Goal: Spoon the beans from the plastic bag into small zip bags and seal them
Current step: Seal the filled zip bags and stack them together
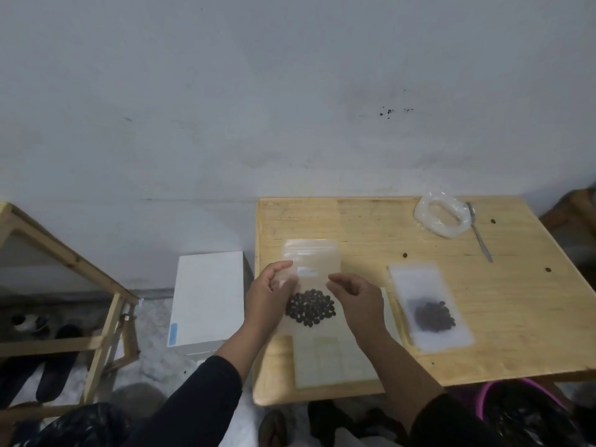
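I hold a small clear zip bag (312, 262) upright above the wooden table (371, 233). Dark beans (310, 307) fill its bottom. My left hand (269, 293) pinches the bag's left edge and my right hand (356, 301) pinches its right edge, both below the zip strip. A second zip bag (430, 304) with beans lies flat to the right. The rolled-down plastic bag (441, 217) sits at the table's far right, and a metal spoon (480, 232) lies beside it.
A stack of flat zip bags (335, 359) lies at the near table edge. Stray beans (404, 254) dot the tabletop. A white box (208, 298) stands on the floor to the left, beside a wooden frame (106, 285). A pink-rimmed bin (522, 411) sits lower right.
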